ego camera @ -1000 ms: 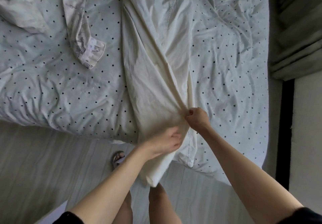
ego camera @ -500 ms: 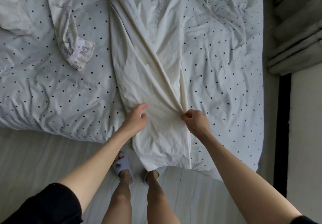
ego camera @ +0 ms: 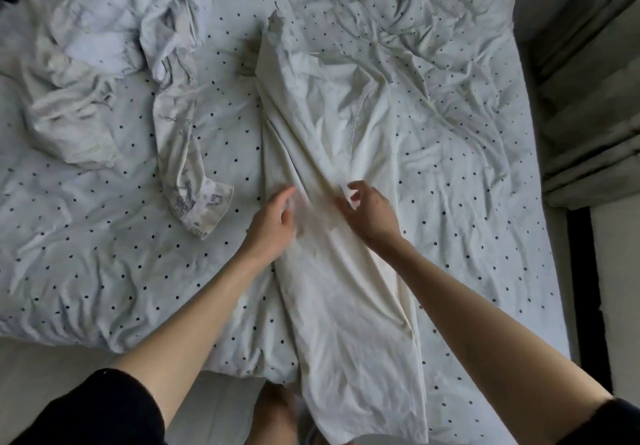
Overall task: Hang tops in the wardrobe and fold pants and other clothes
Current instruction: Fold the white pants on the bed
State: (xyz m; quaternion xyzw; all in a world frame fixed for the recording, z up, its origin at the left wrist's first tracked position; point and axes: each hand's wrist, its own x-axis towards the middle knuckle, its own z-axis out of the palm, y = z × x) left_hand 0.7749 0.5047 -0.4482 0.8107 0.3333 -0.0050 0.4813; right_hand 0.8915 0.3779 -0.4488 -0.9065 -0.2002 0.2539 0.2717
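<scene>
Both hands are lying further up the cream pants [ego camera: 332,181] than half a second ago, and the right one is no longer pinching the fabric; on the left of the polka-dot bedsheet [ego camera: 104,271] a crumpled pale garment [ego camera: 114,63] is lying with a printed sleeve [ego camera: 194,198] trailing toward the bed's near edge; the left hand [ego camera: 273,222] is resting on the pants' left edge, fingers loose and slightly blurred, gripping nothing; the right hand [ego camera: 370,216] is hovering over the middle ridge, fingers spread and curved, empty too; the hands are apart. The pants are lying lengthwise away from the person, long axis running near to far, hem hanging over the near bed edge, waist seemingly at the far end. Smoothing outward from the central crease before folding would likely be giving a flatter result.
</scene>
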